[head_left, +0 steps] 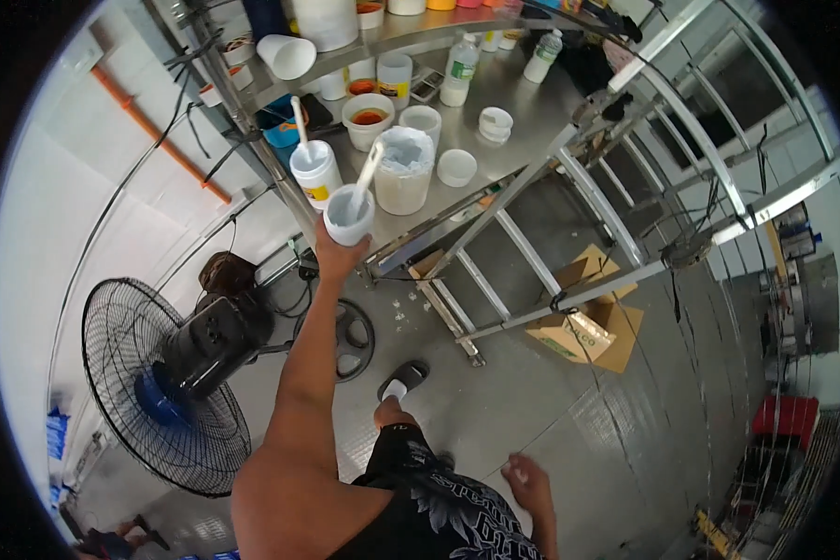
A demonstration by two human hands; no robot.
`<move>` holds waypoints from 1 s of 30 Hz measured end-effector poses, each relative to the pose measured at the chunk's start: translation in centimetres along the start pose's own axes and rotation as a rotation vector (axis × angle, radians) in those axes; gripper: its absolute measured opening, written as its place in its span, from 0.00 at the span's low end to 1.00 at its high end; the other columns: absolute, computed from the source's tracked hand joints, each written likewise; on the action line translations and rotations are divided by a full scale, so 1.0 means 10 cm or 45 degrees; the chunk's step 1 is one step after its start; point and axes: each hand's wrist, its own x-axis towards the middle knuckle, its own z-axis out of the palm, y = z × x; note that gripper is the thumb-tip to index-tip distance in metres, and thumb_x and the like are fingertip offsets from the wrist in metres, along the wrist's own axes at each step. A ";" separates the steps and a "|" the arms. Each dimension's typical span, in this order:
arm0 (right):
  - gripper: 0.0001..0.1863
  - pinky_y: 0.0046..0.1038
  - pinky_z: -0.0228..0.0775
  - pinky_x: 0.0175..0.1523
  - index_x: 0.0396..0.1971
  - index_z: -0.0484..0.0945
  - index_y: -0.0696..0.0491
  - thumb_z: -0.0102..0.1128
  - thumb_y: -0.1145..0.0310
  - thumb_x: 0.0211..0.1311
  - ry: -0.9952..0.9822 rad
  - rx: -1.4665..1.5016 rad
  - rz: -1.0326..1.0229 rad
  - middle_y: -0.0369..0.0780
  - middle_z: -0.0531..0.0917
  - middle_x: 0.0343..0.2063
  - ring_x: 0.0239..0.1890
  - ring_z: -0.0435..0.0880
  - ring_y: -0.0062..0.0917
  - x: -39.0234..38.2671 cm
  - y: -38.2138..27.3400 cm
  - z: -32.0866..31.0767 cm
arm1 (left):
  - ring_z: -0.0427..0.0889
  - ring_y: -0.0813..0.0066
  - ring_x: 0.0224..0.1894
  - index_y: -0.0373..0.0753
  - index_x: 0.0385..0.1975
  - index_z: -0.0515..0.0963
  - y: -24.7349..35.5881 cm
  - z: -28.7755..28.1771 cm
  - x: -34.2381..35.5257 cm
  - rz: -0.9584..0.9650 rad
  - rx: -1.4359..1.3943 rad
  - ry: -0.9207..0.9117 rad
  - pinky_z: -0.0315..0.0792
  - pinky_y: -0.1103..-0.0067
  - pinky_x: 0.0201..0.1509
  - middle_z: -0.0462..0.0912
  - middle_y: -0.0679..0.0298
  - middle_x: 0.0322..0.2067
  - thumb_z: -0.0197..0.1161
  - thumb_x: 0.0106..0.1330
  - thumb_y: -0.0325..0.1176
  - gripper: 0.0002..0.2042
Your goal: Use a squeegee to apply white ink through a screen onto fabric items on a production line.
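My left hand (338, 254) is wrapped round a white plastic tub (350, 230) at the near left corner of the metal shelf. A white spatula (370, 168) leans in that tub, its blade in pale grey paste. Just behind stand a larger translucent tub (406, 187) smeared with pale paste and a white jar (315, 177) with a yellow label. A white stick (300, 119) rises out of the jar. My right hand (529, 483) hangs low beside my shorts, away from the shelf, its fingers loosely bent and holding nothing visible.
Bottles (460, 70), small cups (457, 168) and a tub with orange residue (368, 119) stand on the metal shelf (541, 117). A metal ladder (532, 257) leans at right above an opened cardboard box (588, 322). A large black fan (173, 383) stands left of my arm.
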 end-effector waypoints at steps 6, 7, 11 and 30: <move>0.41 0.40 0.56 0.63 0.58 0.61 0.60 0.71 0.59 0.45 0.580 -0.011 -0.630 0.53 0.69 0.55 0.60 0.65 0.47 0.28 -1.29 -0.53 | 0.70 0.63 0.57 0.36 0.58 0.57 0.94 0.35 -1.39 0.454 -0.491 -0.814 0.63 0.70 0.61 0.69 0.55 0.54 0.79 0.36 0.33 0.46; 0.41 0.39 0.56 0.63 0.58 0.60 0.61 0.70 0.60 0.46 0.739 0.033 -0.664 0.53 0.70 0.54 0.60 0.66 0.46 0.19 -1.45 -0.67 | 0.68 0.62 0.58 0.37 0.59 0.57 1.12 0.50 -1.66 0.640 -0.518 -0.895 0.61 0.70 0.62 0.68 0.55 0.55 0.79 0.36 0.33 0.47; 0.33 0.34 0.58 0.61 0.55 0.64 0.61 0.67 0.64 0.52 1.100 0.595 -0.684 0.50 0.73 0.50 0.56 0.71 0.38 -0.56 -1.04 -0.77 | 0.67 0.56 0.58 0.38 0.57 0.60 1.65 0.84 -2.91 0.670 -0.551 -1.528 0.63 0.68 0.60 0.67 0.54 0.53 0.79 0.35 0.32 0.45; 0.33 0.27 0.47 0.16 0.06 0.60 0.55 0.57 0.44 0.58 2.031 1.175 -0.674 0.35 0.59 0.06 0.09 0.58 0.24 -5.91 2.18 0.09 | 0.73 0.62 0.54 0.42 0.59 0.59 3.41 -0.13 -9.17 1.246 -0.826 -3.846 0.68 0.70 0.57 0.71 0.58 0.52 0.80 0.33 0.32 0.47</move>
